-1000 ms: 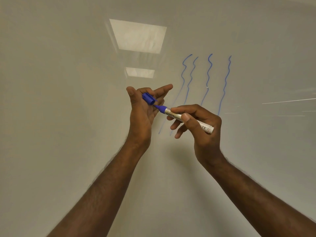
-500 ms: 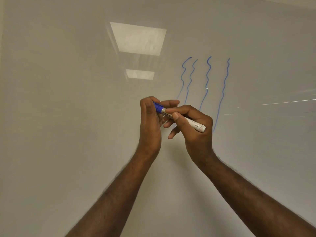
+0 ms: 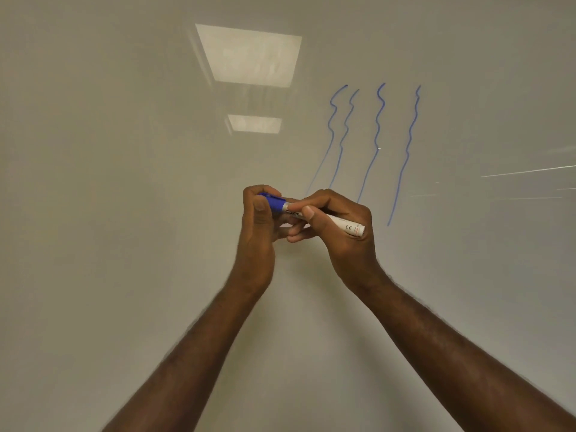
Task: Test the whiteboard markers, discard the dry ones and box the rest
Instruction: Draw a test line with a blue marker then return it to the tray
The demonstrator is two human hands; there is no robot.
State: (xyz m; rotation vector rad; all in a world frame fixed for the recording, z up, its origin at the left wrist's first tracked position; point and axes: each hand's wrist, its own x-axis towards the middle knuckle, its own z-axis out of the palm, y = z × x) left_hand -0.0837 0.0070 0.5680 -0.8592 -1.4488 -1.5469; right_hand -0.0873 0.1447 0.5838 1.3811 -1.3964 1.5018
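A white-barrelled blue marker (image 3: 341,224) is held in front of the whiteboard (image 3: 124,213). My right hand (image 3: 339,241) grips its barrel with thumb and fingers. The blue cap (image 3: 274,203) sits on the marker's tip, and my left hand (image 3: 257,226) is closed around it. Both hands touch at the middle of the view. Several wavy blue test lines (image 3: 377,141) run down the board just above and right of my hands.
The board fills the whole view and reflects two ceiling light panels (image 3: 249,54). Thin white streaks (image 3: 526,171) cross its right edge. No box, bin or other markers are in view.
A second ago the cap was off in my left hand and the blue tip was bare. The cap has since been brought onto the tip, and my left hand has closed over it.
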